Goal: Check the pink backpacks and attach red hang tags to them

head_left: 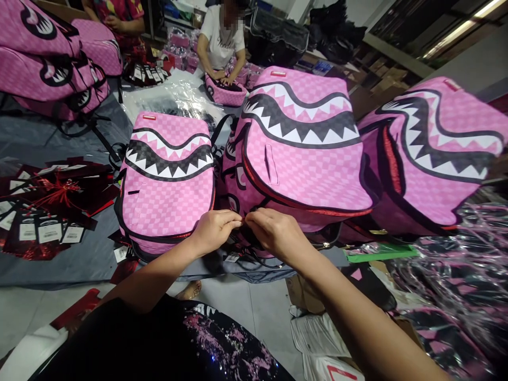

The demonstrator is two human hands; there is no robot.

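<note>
Between two pink checkered backpacks my hands meet, fingertips nearly touching. My left hand (pixel 216 228) is closed in a pinch beside the smaller backpack (pixel 170 203). My right hand (pixel 272 225) also pinches, against the lower side of the larger backpack (pixel 305 180). Whatever is between the fingers is too small to make out. Just below them hangs a tag with a white label (pixel 232 257). Both backpacks carry a black-and-white shark-mouth print and stand upright on the table.
Piled dark red hang tags (pixel 51 227) lie on the grey-covered table (pixel 93 264) at left. Another pink backpack (pixel 432 159) stands at right, near plastic-wrapped bags (pixel 464 270). Stacked backpacks (pixel 43 74) are far left. Across the table, a person (pixel 222 42) handles a pink bag (pixel 226 95).
</note>
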